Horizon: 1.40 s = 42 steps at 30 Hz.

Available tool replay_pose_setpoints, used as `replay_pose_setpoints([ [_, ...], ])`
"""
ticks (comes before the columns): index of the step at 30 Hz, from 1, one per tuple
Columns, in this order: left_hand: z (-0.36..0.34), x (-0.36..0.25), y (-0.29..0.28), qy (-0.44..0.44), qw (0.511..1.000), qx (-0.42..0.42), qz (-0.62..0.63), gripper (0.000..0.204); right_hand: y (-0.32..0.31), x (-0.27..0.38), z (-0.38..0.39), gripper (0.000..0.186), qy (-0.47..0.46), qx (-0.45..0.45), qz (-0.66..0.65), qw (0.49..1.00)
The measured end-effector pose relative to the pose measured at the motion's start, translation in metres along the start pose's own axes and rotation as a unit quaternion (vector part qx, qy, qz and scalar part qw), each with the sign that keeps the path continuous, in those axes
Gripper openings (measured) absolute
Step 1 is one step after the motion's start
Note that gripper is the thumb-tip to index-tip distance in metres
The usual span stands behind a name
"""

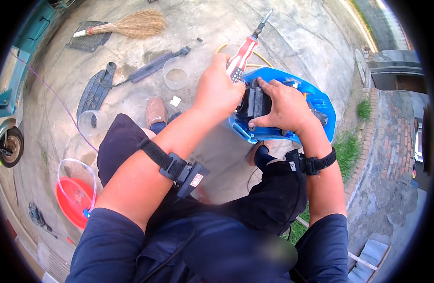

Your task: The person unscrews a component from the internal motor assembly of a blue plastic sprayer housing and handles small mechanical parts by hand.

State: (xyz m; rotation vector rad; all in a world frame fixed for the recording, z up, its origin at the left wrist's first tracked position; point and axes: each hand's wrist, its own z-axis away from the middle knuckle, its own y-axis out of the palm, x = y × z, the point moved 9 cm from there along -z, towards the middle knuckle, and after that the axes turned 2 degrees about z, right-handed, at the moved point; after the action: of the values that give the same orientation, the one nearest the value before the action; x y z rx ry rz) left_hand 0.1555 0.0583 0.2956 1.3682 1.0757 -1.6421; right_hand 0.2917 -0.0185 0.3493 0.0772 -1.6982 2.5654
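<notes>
My left hand (220, 86) is closed round a screwdriver (243, 56) with a red and white striped handle. Its metal shaft points up and away from me. Just right of it, a blue plastic shell (323, 96) sits above the ground in front of my knees. Across a black plastic part (258, 101) in this shell lies my right hand (288, 107), with the thumb at its near end and the fingers at its far end. The palm hides some of the shell's inside, and the left fist covers part of its left edge.
Clear plastic tubs (176, 73) stand on the concrete, near dark plastic panels (96, 88) and a straw broom (132, 24). At the left are a red basin (75, 200) with a clear hose and a wheel (10, 146). Grass (348, 153) and a brick edge run along the right.
</notes>
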Motion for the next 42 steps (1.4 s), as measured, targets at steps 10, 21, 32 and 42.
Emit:
replay_pose_setpoints([
  [10,0.002,-0.001,-0.003,0.011,1.000,-0.013,-0.020,0.048,0.002,0.004,0.014,0.111,0.002,-0.060,0.010,0.998],
  [21,0.000,-0.002,-0.003,0.032,0.999,-0.018,-0.039,0.052,-0.002,0.006,0.013,0.103,-0.003,-0.069,0.044,0.997],
  [32,0.003,-0.004,-0.005,0.024,0.999,-0.005,-0.046,0.054,0.004,0.008,0.014,0.106,-0.038,-0.077,0.033,0.996],
  [42,0.004,-0.007,-0.002,0.025,0.998,-0.015,-0.059,0.052,0.005,0.004,0.013,0.114,0.028,-0.037,0.028,0.999],
])
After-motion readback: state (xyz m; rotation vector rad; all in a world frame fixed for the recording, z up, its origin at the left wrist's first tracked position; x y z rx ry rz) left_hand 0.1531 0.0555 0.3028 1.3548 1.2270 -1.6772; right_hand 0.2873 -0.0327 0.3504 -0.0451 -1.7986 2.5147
